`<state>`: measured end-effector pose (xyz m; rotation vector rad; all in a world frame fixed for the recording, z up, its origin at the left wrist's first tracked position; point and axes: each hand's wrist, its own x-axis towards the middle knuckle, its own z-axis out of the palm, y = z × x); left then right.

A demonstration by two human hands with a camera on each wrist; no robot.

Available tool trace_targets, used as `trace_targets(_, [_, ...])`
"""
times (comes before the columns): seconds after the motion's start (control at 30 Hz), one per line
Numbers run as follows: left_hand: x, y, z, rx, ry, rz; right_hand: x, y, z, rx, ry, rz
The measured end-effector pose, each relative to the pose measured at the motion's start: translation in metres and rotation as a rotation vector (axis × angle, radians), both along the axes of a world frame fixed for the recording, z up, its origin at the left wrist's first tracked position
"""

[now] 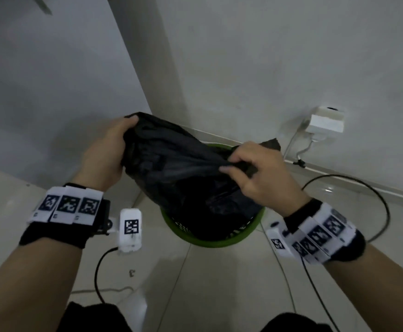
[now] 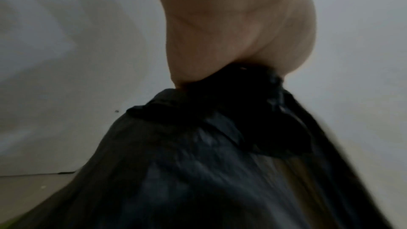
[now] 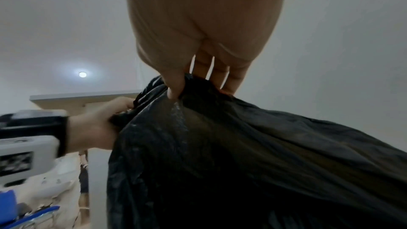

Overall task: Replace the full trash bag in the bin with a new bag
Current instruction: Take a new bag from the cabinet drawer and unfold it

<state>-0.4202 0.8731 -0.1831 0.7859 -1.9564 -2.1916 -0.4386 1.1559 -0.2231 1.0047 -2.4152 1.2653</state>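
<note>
A black trash bag [image 1: 176,173] stands up out of a round green bin [image 1: 210,240] on the tiled floor, stretched between both hands. My left hand [image 1: 107,152] grips the bag's upper left edge, fingers curled round the bunched plastic [image 2: 253,79]. My right hand [image 1: 250,171] pinches the bag's right edge between thumb and fingers, as the right wrist view shows [image 3: 189,86]. The bag's lower part [image 3: 242,163] hangs into the bin and hides what is inside. In the right wrist view my left hand [image 3: 99,124] holds the far side of the bag.
The bin sits in a corner of white walls. A white box [image 1: 325,123] with a cable is fixed low on the right wall. A black cable [image 1: 368,202] loops on the floor to the right. Another black cable [image 1: 99,271] runs from my left wrist device.
</note>
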Motion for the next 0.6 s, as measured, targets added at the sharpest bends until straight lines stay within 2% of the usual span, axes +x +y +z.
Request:
trace_targets(0.07, [-0.011, -0.017, -0.018, 0.006, 0.016, 0.045, 0.019, 0.012, -0.008, 0.073, -0.063, 0.105])
trace_targets(0.13, [-0.019, -0.027, -0.034, 0.045, 0.045, 0.014, 0.043, 0.023, -0.022, 0.221, -0.153, 0.201])
trace_targets(0.23, [-0.025, -0.044, -0.06, 0.15, 0.067, 0.05, 0.093, 0.037, -0.064, 0.432, -0.197, 0.264])
trace_targets(0.27, [-0.025, -0.049, -0.068, 0.184, 0.063, 0.048, 0.111, 0.04, -0.081, 0.466, -0.282, 0.282])
trace_targets(0.33, [-0.023, -0.059, -0.085, 0.245, 0.009, 0.067, 0.143, 0.042, -0.114, 0.534, -0.643, 0.324])
trace_targets(0.37, [-0.02, -0.06, -0.091, 0.229, -0.032, 0.045, 0.156, 0.041, -0.128, 0.571, -0.829, 0.319])
trace_targets(0.43, [-0.01, -0.06, -0.106, 0.191, -0.117, -0.052, 0.172, 0.04, -0.147, 0.635, -0.985, 0.258])
trace_targets(0.5, [0.004, -0.06, -0.118, 0.124, -0.185, -0.158, 0.17, 0.038, -0.144, 0.65, -1.021, 0.138])
trace_targets(0.6, [0.021, -0.075, -0.135, -0.093, -0.207, -0.262, 0.151, 0.027, -0.109, 0.466, -0.876, -0.081])
